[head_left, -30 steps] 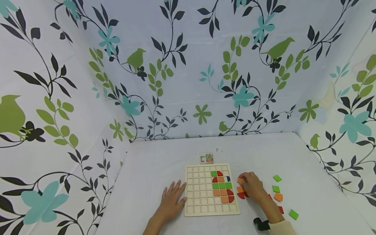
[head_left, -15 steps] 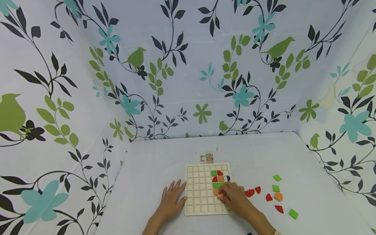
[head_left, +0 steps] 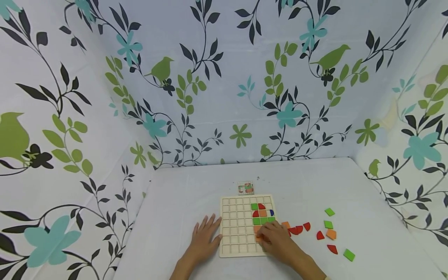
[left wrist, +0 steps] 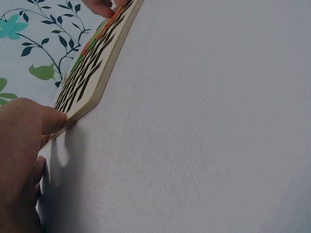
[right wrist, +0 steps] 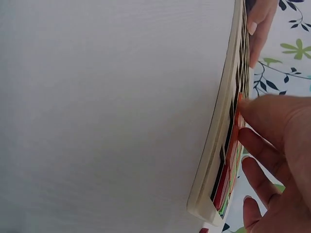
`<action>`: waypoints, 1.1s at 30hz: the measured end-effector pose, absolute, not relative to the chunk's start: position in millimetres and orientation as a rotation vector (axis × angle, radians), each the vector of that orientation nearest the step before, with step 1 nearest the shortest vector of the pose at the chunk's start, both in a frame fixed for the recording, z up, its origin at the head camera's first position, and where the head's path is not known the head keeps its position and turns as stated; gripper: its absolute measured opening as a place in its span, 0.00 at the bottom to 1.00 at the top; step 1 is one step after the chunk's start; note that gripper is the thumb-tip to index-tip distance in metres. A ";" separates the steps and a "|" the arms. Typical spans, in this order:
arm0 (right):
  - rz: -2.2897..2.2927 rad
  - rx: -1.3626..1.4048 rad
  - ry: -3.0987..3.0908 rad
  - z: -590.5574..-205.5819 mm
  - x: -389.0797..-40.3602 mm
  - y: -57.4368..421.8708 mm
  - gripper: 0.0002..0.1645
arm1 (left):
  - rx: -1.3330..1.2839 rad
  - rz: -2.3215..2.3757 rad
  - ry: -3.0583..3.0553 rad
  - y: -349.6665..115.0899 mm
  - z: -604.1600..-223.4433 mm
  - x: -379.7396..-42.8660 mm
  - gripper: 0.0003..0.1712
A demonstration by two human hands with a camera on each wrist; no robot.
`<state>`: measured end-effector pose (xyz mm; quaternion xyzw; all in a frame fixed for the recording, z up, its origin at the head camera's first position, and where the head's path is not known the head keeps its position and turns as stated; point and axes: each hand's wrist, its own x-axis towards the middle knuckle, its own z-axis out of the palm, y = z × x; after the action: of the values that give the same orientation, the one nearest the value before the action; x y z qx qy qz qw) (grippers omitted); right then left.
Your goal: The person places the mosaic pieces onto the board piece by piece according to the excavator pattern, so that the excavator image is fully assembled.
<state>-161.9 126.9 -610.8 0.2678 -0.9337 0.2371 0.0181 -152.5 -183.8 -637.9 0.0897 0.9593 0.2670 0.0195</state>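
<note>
A pale wooden grid board [head_left: 231,240] lies on the table, with green, orange, red and blue pieces set in its right half. My right hand [head_left: 276,239] is over the board's lower right part. In the right wrist view, its thumb and index finger pinch an orange square tile [right wrist: 238,110] at a cell, while the other fingers bend loosely. My left hand [head_left: 204,242] rests flat at the board's left edge with spread fingers. Its thumb touches the board's rim [left wrist: 80,112] in the left wrist view. My right hand hides some pieces in the lower cells.
Behind the board lies a small pattern card [head_left: 245,188]. To the right are loose pieces: red quarter-rounds [head_left: 297,230], an orange tile [head_left: 331,234] and green squares [head_left: 349,255]. A patterned cloth [head_left: 210,97] hangs behind and beside the white table.
My right hand has moved left from the loose orange tiles beside the board onto its lower right cells, bringing an orange tile. My left hand stays at the board's left edge.
</note>
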 end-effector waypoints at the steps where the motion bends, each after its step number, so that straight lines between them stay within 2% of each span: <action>1: 0.742 0.824 -2.903 -610.7 -161.9 126.6 0.10 | 0.282 0.836 2.975 -184.0 -637.6 -152.3 0.34; 14: 0.736 0.784 -2.850 -612.5 -160.9 131.9 0.10 | 0.284 0.837 2.966 -182.4 -634.1 -151.1 0.35; 19: 0.771 0.560 -2.931 -609.9 -167.8 149.8 0.11 | 0.269 0.842 2.958 -182.2 -633.7 -150.8 0.34; 23: 0.740 0.374 -2.998 -604.7 -173.4 173.9 0.20 | 0.263 0.846 2.959 -182.3 -633.8 -150.9 0.34; 26: 0.706 0.351 -3.009 -601.8 -176.4 191.1 0.25 | 0.262 0.833 2.969 -182.3 -634.1 -150.8 0.34; 33: 0.737 0.406 -3.073 -599.7 -179.7 202.5 0.21 | 0.276 0.854 2.981 -181.2 -633.7 -150.0 0.34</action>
<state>-179.7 202.5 -599.7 0.1273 -0.9642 0.2314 -0.0223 -150.0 -181.2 -633.7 0.0885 0.9575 0.2743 0.0143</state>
